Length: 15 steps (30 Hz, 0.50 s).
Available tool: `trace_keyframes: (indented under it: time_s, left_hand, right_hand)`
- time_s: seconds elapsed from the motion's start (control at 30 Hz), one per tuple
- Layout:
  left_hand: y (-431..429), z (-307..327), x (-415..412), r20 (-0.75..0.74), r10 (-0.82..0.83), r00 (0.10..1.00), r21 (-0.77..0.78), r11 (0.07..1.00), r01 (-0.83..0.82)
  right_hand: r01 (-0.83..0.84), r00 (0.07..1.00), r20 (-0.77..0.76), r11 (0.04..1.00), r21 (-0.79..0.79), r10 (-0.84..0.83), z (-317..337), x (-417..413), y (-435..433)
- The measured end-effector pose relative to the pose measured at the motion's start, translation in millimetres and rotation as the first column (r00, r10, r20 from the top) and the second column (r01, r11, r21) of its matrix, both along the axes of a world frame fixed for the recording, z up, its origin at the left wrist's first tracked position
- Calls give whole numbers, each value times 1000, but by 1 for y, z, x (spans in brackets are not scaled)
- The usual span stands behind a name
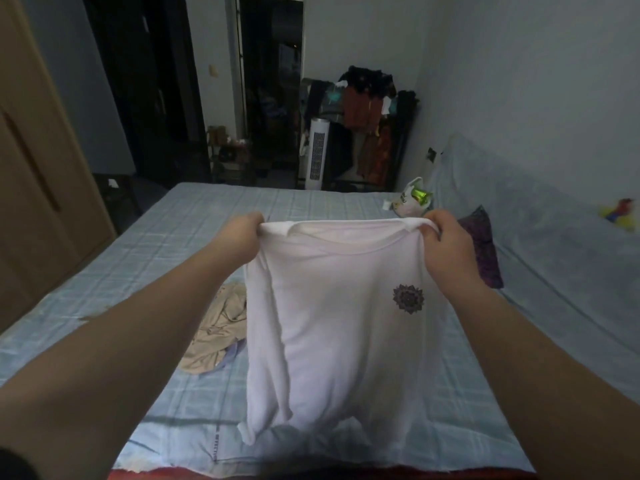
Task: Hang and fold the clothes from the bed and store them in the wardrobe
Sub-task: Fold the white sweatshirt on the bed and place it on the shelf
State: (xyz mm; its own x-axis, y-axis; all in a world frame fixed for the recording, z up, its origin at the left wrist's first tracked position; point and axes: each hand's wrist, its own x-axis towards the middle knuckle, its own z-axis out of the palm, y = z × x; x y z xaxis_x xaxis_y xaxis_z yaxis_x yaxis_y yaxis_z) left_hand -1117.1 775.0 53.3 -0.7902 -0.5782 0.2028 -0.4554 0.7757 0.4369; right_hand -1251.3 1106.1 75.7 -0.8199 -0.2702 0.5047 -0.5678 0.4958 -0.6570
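Observation:
A white T-shirt (339, 327) with a small dark round print on the chest hangs spread out in front of me above the bed (166, 244). My left hand (242, 233) grips its left shoulder, and my right hand (446, 240) grips its right shoulder. The shirt's hem reaches down to the sheet near me. A crumpled beige garment (218, 330) lies on the bed just left of the shirt, partly hidden behind it. A dark purple patterned cloth (485, 251) lies at the right, behind my right hand. The wooden wardrobe (38, 174) stands at the far left.
A white plastic bag with something green (414, 200) sits at the bed's far right corner. Beyond the bed stand a white tower fan (318, 154) and a rack piled with clothes (370, 109). A dark doorway (270, 81) opens at the back.

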Motion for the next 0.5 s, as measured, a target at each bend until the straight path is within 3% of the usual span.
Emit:
trace_keyframes:
  time_s: [0.1,0.23,0.33,0.4,0.5]
  left_hand:
    - [5,-6,-1,-172,78,982,168,985,-49]
    - [15,-4,0,-331,256,908,439,894,-92]
    - [12,5,9,-431,59,900,330,939,96]
    - [4,13,17,-416,-108,903,207,956,209]
    - [-14,22,24,-354,-197,914,96,965,246]
  right_hand:
    - [-8,1000,-27,999,52,10,-3,0,7]
    - [27,999,-23,999,42,-26,-7,-1,6]
    - [122,989,-92,990,65,-116,-2,-2,10]
    - [141,988,-83,986,93,-134,5,-4,14]
    - [131,985,-125,984,122,-116,17,-3,18]
